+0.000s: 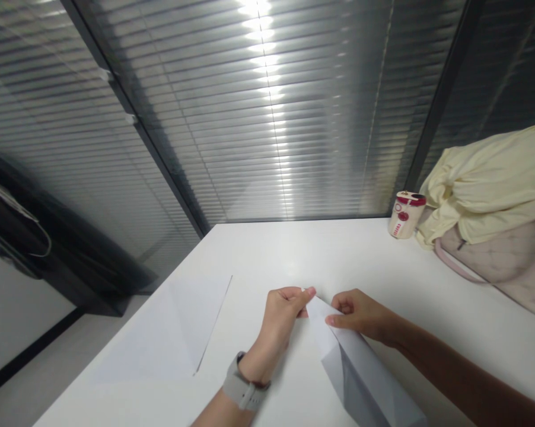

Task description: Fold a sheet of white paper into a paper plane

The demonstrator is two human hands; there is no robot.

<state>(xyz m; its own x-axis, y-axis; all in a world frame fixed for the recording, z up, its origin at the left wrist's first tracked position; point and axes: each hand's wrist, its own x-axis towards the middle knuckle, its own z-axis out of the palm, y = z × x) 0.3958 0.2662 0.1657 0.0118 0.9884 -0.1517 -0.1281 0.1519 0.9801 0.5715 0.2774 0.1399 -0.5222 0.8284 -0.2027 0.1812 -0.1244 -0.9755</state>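
Just a folded white paper sheet (360, 367), pointed end pinched between fingers of left hand (283, 317) and right hand (360, 314).

The 2 bare hands curl inward just apart, left hand (283, 314) and right hand (359, 314), with left forearm (223, 412) and right forearm (467, 373) angling in from below.

The head-worn camera looks forward and down from just above the left hand (283, 317) and right hand (360, 314), facing across the white table (294, 255) toward a glass partition with slatted blinds (267, 118).
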